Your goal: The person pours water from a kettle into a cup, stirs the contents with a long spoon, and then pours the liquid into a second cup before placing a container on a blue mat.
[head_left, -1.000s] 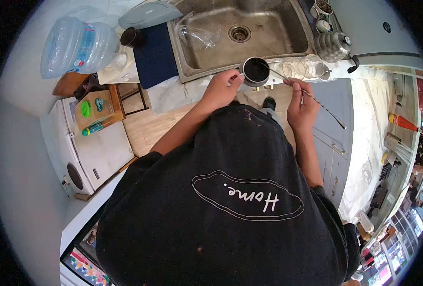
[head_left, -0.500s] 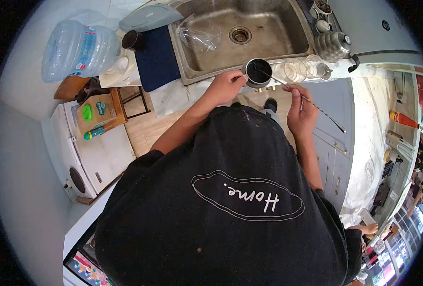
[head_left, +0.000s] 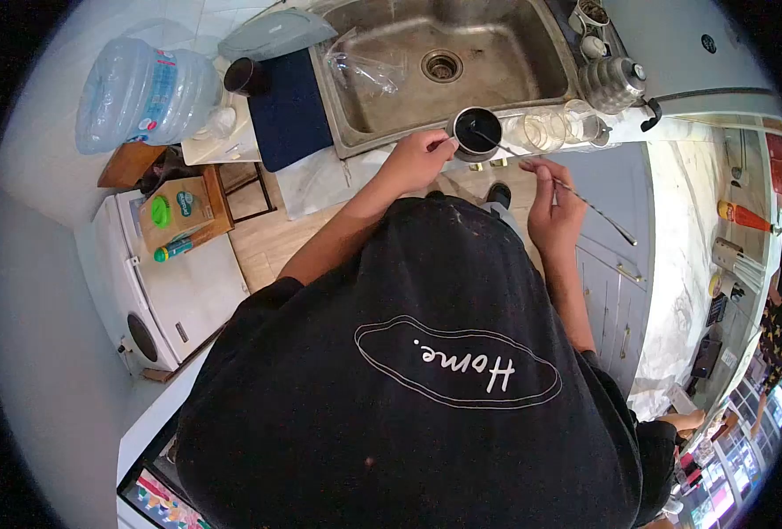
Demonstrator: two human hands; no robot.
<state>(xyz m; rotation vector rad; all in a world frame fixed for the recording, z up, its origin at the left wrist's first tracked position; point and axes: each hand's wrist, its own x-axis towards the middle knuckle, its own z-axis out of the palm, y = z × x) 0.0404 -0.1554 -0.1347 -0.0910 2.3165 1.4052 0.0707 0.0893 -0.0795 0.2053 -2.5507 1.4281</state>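
Note:
My left hand (head_left: 420, 160) is closed on the side of a round cup (head_left: 476, 157) with a pale rim, at the sink's front edge. Dark liquid (head_left: 472, 126) shows inside the cup. My right hand (head_left: 553, 204) pinches a long bar spoon (head_left: 610, 222) with a twisted shaft. One end of the spoon dips into the cup; the other points down to the right. Several clear glasses (head_left: 541, 130) stand in a row just right of the cup.
Behind the cup is a steel sink (head_left: 382, 119) with a clear plastic bag (head_left: 369, 70) in it. A metal kettle (head_left: 610, 85) stands right of it. Left are a navy mat (head_left: 290, 115), a dark cup (head_left: 245, 78) and a large water bottle (head_left: 144, 93). Another person's arm (head_left: 684, 421) shows lower right.
The spoon's end has shifted slightly inside the cup, and my right hand has moved a little. My left hand keeps its grip. At far right, the other person's arm has shifted.

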